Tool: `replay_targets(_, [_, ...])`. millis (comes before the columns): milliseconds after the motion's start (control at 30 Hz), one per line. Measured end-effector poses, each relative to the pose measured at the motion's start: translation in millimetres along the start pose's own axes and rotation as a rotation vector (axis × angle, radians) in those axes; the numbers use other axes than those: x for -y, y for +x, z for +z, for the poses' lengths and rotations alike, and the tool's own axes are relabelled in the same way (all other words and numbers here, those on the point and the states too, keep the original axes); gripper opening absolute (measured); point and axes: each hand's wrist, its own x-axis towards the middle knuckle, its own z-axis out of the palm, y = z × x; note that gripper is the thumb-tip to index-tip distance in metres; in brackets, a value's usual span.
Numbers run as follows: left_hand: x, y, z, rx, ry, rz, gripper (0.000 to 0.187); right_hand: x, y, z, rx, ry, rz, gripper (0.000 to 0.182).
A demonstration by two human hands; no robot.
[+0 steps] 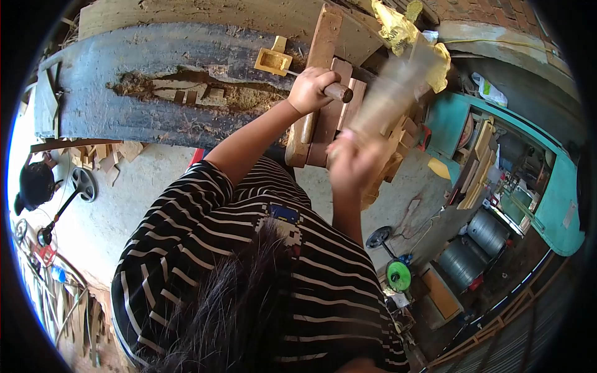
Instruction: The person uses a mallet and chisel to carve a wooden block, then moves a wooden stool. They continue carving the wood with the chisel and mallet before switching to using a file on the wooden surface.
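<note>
My left hand (308, 91) is wrapped round the wooden handle of a chisel (339, 92). Its metal shaft points left to a small yellow wooden piece (273, 61) with a hollowed recess, lying on a dark, weathered slab (205, 127). My right hand (356, 158), smeared by motion, grips a blurred wooden mallet (393, 93) raised to the right of the chisel handle, apart from it. Whether the chisel's tip touches the small piece is too small to tell.
Wooden blocks (327, 118) stand beside my left hand. A crumpled yellow bag (398, 28) is at the bench's far right. A teal cabinet (563, 205) holding wood strips, metal drums (488, 233) and a green fan (398, 275) are at the right.
</note>
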Motion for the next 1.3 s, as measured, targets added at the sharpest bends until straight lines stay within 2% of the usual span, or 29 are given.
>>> replay_targets(33, [-0.3, 1.8, 1.4, 0.000, -0.001, 0.009, 0.024, 0.3, 0.7, -1.3, 0.141, -0.189, 0.279, 0.025])
replay_targets(167, [0.6, 3.2, 4.5, 0.006, 0.001, 0.012, 0.024, 14.4, 5.5, -14.3, 0.148, -0.210, 0.240, 0.025])
replay_targets(200, [0.2, 5.0, 4.0, 0.004, 0.007, 0.018, 0.025, 18.1, 3.8, -16.1, 0.118, -0.125, 0.185, 0.025])
replay_targets(233, [0.6, 7.2, 3.3, 0.000, 0.012, 0.020, 0.025, 8.7, 2.0, -16.1, 0.068, 0.073, 0.012, 0.028])
replay_targets(300, [-1.6, 5.3, 0.8, -0.010, -0.005, 0.007, 0.025, 1.1, 1.3, -1.1, -0.107, 0.191, -0.255, 0.029])
replay_targets(367, [-0.5, 1.7, 1.5, 0.005, 0.002, 0.015, 0.025, -5.2, 2.0, -1.5, 0.195, -0.348, 0.162, 0.030])
replay_targets(400, [-1.2, -0.4, 2.8, 0.017, 0.017, 0.006, 0.025, -4.5, 2.3, -2.4, 0.195, -0.458, 0.113, 0.027])
replay_targets(433, [-0.3, 1.2, 4.4, 0.021, 0.035, 0.001, 0.025, -0.1, 5.3, -7.0, 0.187, -0.457, 0.109, 0.027])
replay_targets(500, [-2.5, 3.9, 1.1, 0.023, 0.020, 0.007, 0.026, 17.5, 10.0, -17.7, 0.233, -0.103, 0.296, 0.024])
replay_targets(533, [0.2, 2.4, 3.2, 0.028, 0.013, -0.002, 0.025, 30.4, 9.3, -20.1, 0.183, -0.007, 0.293, 0.024])
replay_targets(567, [4.1, 1.4, 3.9, 0.029, 0.011, -0.009, 0.025, 21.3, 5.7, -21.0, 0.119, 0.204, 0.112, 0.023])
replay_targets(633, [0.9, 1.2, -1.1, 0.016, 0.007, -0.023, 0.025, 15.4, 4.6, -3.8, -0.081, 0.254, -0.217, 0.017])
replay_targets(667, [0.1, 1.2, -3.0, 0.035, 0.024, -0.030, 0.025, -17.7, 5.1, -4.2, -0.027, 0.170, -0.147, 0.019])
replay_targets(700, [-0.3, 1.9, -3.0, 0.050, 0.038, -0.032, 0.026, 12.6, 6.8, -1.9, 0.193, -0.144, 0.270, 0.020])
replay_targets(767, [0.4, -0.7, -2.1, 0.094, 0.007, 0.001, 0.026, 1.3, 7.6, -6.5, 0.233, 0.051, 0.308, 0.020])
replay_targets(833, [-0.3, -2.7, -6.9, 0.048, -0.032, -0.019, 0.027, 12.1, 7.2, -16.9, 0.206, 0.116, 0.284, 0.022])
replay_targets(867, [2.0, -2.7, -8.5, 0.031, -0.034, -0.011, 0.027, 10.7, 6.0, -23.1, 0.212, 0.239, 0.158, 0.026])
replay_targets(967, [4.9, -0.2, -14.0, 0.004, -0.067, -0.048, 0.026, -1.3, 0.0, -10.8, -0.019, 0.445, -0.311, 0.034])
replay_targets(1000, [5.4, -1.2, -17.2, 0.003, -0.062, -0.051, 0.026, -5.8, 2.0, -0.3, -0.021, 0.349, -0.350, 0.029])
replay_targets(1033, [4.6, -0.7, -18.4, 0.028, -0.067, -0.032, 0.026, -4.8, -0.7, -0.8, 0.177, 0.091, -0.099, 0.020])
replay_targets(1100, [-0.4, -2.3, -17.3, 0.044, -0.054, -0.014, 0.026, 0.6, -5.6, -8.2, 0.291, -0.148, 0.253, 0.017])
replay_targets(1133, [-0.3, -2.9, -16.4, 0.048, -0.049, -0.005, 0.026, -2.6, -7.0, -10.9, 0.276, -0.033, 0.242, 0.020])
replay_targets(1167, [0.4, -3.5, -15.6, 0.052, -0.044, 0.002, 0.026, -1.9, -7.9, -17.0, 0.260, -0.069, 0.187, 0.018])
replay_targets(1233, [2.1, -3.3, -13.4, 0.054, -0.052, 0.007, 0.026, 4.3, -7.9, -24.7, 0.192, 0.091, -0.069, 0.020])
replay_targets(1300, [3.4, -4.4, -13.3, 0.052, -0.054, -0.003, 0.025, -3.5, -4.1, -14.5, -0.014, 0.281, -0.410, 0.024])
